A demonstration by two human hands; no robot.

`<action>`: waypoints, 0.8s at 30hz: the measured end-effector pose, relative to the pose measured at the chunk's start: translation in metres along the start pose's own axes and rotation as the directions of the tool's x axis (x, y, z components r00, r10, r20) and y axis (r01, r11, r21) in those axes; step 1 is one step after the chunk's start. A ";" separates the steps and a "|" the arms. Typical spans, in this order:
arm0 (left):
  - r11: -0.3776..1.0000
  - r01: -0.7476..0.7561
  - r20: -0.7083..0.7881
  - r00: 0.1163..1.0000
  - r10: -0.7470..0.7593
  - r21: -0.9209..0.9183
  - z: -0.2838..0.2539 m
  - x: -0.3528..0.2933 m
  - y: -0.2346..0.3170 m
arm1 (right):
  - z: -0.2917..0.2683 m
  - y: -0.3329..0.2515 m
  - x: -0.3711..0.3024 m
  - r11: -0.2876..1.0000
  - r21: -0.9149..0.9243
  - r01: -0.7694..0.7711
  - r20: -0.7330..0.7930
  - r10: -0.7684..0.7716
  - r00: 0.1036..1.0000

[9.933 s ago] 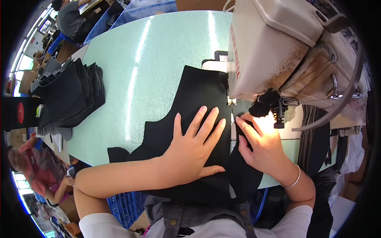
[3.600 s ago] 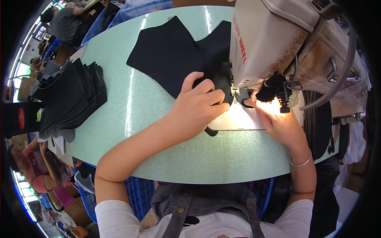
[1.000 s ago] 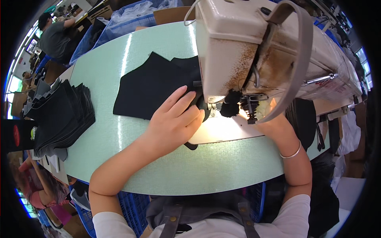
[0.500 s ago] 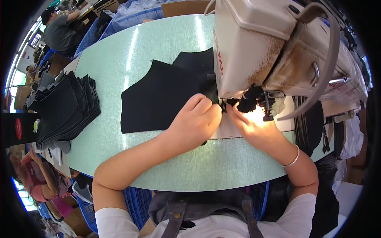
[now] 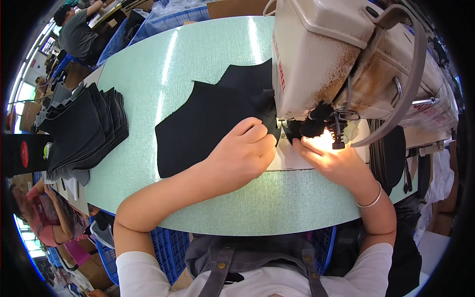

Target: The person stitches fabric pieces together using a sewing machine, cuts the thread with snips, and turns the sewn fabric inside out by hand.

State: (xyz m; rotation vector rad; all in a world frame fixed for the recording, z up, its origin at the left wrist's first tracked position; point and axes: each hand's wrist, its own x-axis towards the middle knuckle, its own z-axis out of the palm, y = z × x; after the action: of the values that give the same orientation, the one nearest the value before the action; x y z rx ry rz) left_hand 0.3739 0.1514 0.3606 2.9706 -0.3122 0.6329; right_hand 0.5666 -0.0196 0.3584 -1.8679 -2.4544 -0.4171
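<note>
A sewing machine [image 5: 316, 54] with a cream, worn head stands right of centre, its lamp glowing beside the needle area. Left of it a flat black fabric piece [image 5: 203, 123] lies on the pale green tabletop [image 5: 133, 94], one end reaching under the head. My left hand [image 5: 245, 151] is closed in a loose fist on the fabric's near right edge; its fingertips are hidden. To the right of the needle, my right hand [image 5: 326, 161], brightly lit, has its fingers bent at a small black fabric part [image 5: 295, 129]. Dark machine parts and glare partly cover those fingers.
A stack of black and grey fabric pieces [image 5: 89, 133] rests at the left. More dark pieces [image 5: 387, 158] stand right of the machine bed. Blue crates [image 5: 170, 250] are below the table's near edge. Other people [image 5: 76, 34] sit farther off at the left.
The black fabric has turned slightly, its left end coming nearer to me. My right hand has drawn a little to the right from the needle. My left hand stays closed at the fabric.
</note>
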 end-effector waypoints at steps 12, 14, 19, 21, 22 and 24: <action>0.998 0.058 -0.177 0.983 -0.054 0.015 0.018 0.010 0.003 | 0.012 -0.010 0.017 0.993 -0.110 -0.048 -0.193 0.026 0.981; 0.964 0.154 -0.150 0.981 -0.123 0.215 0.008 0.007 0.011 | 0.010 0.005 0.014 0.994 0.095 -0.059 -0.201 0.078 0.977; 0.943 0.102 -0.085 0.993 -0.078 0.316 -0.009 0.000 0.006 | 0.005 0.018 0.002 0.985 0.141 -0.098 -0.278 0.135 0.951; 0.995 0.081 0.043 0.996 -0.084 0.059 -0.010 -0.001 0.002 | 0.008 0.014 0.004 0.977 0.203 -0.066 -0.300 0.126 0.946; 0.997 0.081 0.013 0.997 -0.081 0.018 -0.006 0.000 0.005 | 0.009 0.011 0.005 0.990 0.142 -0.022 -0.286 0.062 0.956; 0.996 0.095 0.026 0.995 -0.095 0.005 -0.001 -0.001 0.008 | 0.009 0.006 0.007 0.995 0.097 0.008 -0.188 0.010 0.982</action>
State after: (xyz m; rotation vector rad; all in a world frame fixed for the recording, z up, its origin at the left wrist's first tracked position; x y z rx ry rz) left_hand 0.3706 0.1445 0.3613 2.9785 -0.1709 0.5851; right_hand 0.5714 -0.0093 0.3524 -1.7067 -2.3073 -0.4439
